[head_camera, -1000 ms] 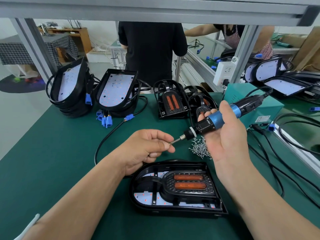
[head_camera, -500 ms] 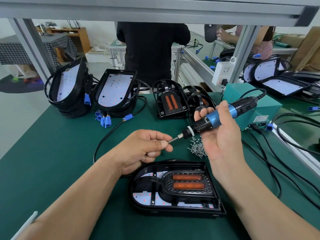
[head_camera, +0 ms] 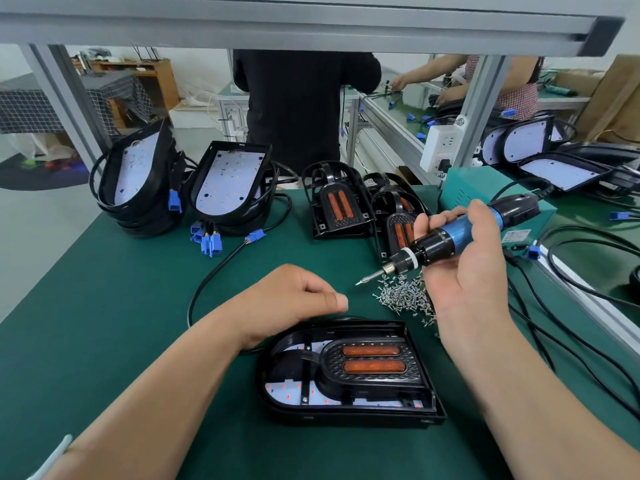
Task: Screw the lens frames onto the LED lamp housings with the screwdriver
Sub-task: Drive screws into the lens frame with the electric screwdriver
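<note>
Head view: right hand [head_camera: 478,282] fingers wrap the screwdriver [head_camera: 450,237] at 2 o'clock. Left hand [head_camera: 294,299] fingers curl, contents unclear. Lens frame [head_camera: 330,363] sits in the lamp housing [head_camera: 346,416] at 6 o'clock on the table [head_camera: 104,323].

One wide-angle camera, worn on the head, looks forward and down from the near edge of the green bench [head_camera: 104,323], close above the left hand [head_camera: 294,299] and right hand [head_camera: 474,289]; the far edges bend, probably from the lens.
</note>
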### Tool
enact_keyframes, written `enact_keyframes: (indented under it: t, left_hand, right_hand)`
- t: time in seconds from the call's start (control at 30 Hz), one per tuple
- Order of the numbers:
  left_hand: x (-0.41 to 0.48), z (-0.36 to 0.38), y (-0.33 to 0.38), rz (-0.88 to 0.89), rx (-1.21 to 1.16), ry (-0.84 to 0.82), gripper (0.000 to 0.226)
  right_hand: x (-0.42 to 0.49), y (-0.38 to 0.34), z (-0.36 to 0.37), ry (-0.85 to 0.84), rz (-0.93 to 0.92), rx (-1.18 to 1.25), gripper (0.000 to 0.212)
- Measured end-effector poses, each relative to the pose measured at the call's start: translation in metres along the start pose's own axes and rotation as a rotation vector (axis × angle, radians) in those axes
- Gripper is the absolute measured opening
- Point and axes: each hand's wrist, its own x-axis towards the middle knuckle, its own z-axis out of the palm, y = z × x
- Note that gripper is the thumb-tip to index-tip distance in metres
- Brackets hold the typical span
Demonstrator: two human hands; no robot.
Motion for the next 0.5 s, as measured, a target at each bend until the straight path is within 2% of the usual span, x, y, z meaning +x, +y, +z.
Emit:
enact_keyframes:
  t: [0.23, 0.4, 0.5]
  left_hand:
    - [-0.005, 0.001, 0.011, 0.033, 0.285, -0.041, 0.017]
    - [-0.008, -0.003, 0.013, 0.044, 0.282, -0.118, 0.021]
    - [-0.006, -0.003, 0.01, 0.075, 0.304, -0.081, 0.018]
  right_hand:
    - [-0.007, -0.004, 0.006, -0.03, 0.015, -0.011, 0.021]
    - [-0.01, -0.009, 0.004, -0.043, 0.014, -0.024, 0.021]
    - [-0.01, -0.014, 0.001, -0.049, 0.004, -0.044, 0.018]
